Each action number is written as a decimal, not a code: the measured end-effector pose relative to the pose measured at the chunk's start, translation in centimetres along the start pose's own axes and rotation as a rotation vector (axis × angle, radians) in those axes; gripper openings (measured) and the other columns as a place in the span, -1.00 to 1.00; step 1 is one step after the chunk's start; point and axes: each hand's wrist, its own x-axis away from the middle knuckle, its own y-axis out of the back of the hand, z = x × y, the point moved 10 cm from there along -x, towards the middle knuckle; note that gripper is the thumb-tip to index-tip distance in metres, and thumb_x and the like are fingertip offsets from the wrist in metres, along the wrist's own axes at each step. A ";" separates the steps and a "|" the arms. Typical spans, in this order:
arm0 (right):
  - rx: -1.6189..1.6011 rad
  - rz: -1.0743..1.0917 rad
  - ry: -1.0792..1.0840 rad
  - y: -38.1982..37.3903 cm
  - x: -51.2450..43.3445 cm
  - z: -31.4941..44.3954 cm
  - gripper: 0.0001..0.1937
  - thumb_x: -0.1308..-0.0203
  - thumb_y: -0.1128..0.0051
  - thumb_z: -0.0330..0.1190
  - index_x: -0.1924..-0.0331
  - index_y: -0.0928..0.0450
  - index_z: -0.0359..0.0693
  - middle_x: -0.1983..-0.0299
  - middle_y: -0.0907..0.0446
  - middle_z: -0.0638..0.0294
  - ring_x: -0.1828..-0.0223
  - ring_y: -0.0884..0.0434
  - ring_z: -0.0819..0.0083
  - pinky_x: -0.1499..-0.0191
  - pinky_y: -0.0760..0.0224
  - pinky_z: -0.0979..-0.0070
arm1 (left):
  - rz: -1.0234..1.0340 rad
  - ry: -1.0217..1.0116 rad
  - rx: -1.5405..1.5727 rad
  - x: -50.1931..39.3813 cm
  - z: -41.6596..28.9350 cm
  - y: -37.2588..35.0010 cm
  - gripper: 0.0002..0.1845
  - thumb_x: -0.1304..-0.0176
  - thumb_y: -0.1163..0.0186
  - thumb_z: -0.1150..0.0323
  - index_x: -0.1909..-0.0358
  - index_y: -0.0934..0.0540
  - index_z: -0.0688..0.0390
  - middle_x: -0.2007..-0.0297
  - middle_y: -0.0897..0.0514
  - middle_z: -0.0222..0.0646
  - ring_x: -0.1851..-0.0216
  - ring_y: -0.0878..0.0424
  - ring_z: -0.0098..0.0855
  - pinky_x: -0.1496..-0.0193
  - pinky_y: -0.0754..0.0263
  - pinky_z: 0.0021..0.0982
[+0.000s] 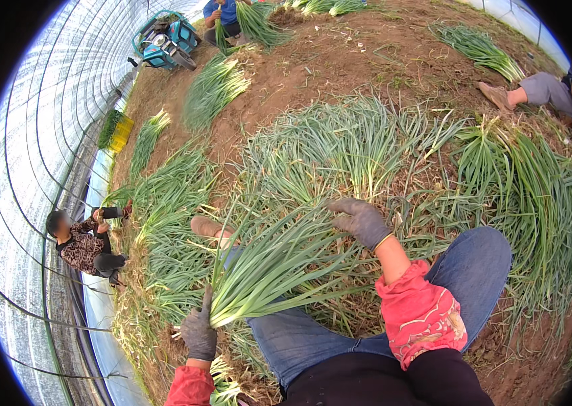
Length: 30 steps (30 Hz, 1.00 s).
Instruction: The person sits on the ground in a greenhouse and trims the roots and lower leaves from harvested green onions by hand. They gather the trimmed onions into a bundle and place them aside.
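Note:
My left hand (pixel 200 330), in a dark grey glove, grips a bunch of long green leafy stalks (pixel 265 274), like scallions or leeks, at its pale base. The leaves fan out over my left thigh towards the upper right. Close to their tips is my right hand (pixel 359 221), also gloved, its fingers spread and holding nothing. Whether its fingertips touch the leaves I cannot tell. Beyond it lies a wide heap of similar stalks (pixel 326 142). Below my left hand, more pale bases (pixel 225 385) show on the ground.
Piles of stalks flank me at left (pixel 174 198) and right (pixel 539 203). One person (pixel 80 248) sits at far left, another (pixel 222 20) at the top; a third person's leg (pixel 544 91) shows at right. A teal motor vehicle (pixel 164 43) and yellow crate (pixel 121 133) stand near the plastic greenhouse wall (pixel 27 152).

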 end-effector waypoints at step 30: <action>-0.455 -0.905 -0.653 9.6 7.7 -19.8 -0.86 -0.20 -0.10 -0.48 0.20 -0.60 -0.33 0.34 -0.68 0.16 0.48 -0.61 0.42 0.46 -0.44 0.53 | 0.668 0.096 0.929 -8.6 6.3 8.9 -0.56 0.01 -0.34 0.52 0.01 -0.55 0.29 0.42 -0.68 -0.28 0.53 -0.61 -0.48 0.47 -0.52 -0.49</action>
